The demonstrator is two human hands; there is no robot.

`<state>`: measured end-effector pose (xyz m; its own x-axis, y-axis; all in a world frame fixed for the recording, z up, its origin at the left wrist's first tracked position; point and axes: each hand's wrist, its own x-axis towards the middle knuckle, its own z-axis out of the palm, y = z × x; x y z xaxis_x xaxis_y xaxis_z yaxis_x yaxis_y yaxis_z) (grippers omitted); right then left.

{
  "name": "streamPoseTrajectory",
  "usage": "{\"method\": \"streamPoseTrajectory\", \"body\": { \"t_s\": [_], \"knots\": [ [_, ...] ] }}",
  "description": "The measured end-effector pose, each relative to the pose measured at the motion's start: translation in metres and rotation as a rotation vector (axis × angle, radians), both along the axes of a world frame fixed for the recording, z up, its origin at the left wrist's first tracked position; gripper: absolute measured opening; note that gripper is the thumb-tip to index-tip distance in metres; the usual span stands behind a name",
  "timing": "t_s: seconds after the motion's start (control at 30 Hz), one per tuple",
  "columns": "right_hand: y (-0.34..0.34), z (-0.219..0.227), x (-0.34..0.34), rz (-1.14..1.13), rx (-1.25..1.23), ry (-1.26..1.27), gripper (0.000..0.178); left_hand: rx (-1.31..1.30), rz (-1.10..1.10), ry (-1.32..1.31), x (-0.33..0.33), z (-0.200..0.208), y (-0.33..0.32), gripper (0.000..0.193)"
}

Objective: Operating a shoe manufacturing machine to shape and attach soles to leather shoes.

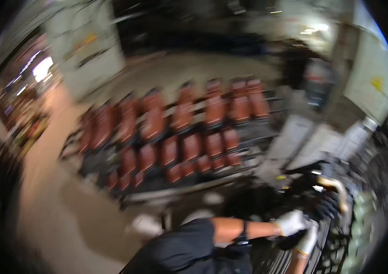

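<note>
Two gloved hands: left hand (pixel 291 223) and right hand (pixel 309 238), close together at lower right, in white fabric gloves; the right cuff has a yellowish edge.
Grip: fingers look curled on both; blur hides the fingertips, so whether either hand holds anything cannot be told.
Dark bars (pixel 323 239): slim, straight, laid side by side; located just beside the right hand, on its right.
Bar axis: long axis slants from the lower edge up and rightward, far ends pointing away from the person.
Ribbed dark cluster (pixel 325 206): uneven, just beyond the hands.
Tan piece (pixel 339 188): curved like a hook, near the cluster.
Pale green pieces (pixel 362 217): blocky, in a column at far right.
Red-brown blocks (pixel 184 116): elongated, rounded, in tilted rows on a dark rack.
Pale panels (pixel 84 52): flat, upright, at upper left and far right.
Obstruction: black sleeve (pixel 180 244) and left forearm (pixel 230 229) cover the lower centre; the right glove overlaps the bars.
</note>
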<state>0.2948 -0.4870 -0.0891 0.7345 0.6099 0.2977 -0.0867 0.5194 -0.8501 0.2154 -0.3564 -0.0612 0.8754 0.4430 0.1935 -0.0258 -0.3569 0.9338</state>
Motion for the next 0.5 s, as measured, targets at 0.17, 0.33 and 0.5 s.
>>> {"method": "streamPoseTrajectory", "body": {
  "t_s": [0.17, 0.33, 0.5],
  "knots": [
    [0.027, -0.048, -0.005, -0.255, -0.419, 0.046, 0.046, 0.227, 0.209, -0.341, -0.033, -0.062, 0.02, 0.039],
    [0.029, 0.044, -0.051, -0.17, -0.619, -0.26, 0.052, -0.302, 0.075, 0.114, -0.061, 0.027, 0.023, 0.063],
    [0.011, 0.052, -0.023, -0.057, -0.716, -0.004, 0.046, 0.088, 0.208, -0.019, 0.002, 0.019, 0.044, 0.079]
  ]
}}
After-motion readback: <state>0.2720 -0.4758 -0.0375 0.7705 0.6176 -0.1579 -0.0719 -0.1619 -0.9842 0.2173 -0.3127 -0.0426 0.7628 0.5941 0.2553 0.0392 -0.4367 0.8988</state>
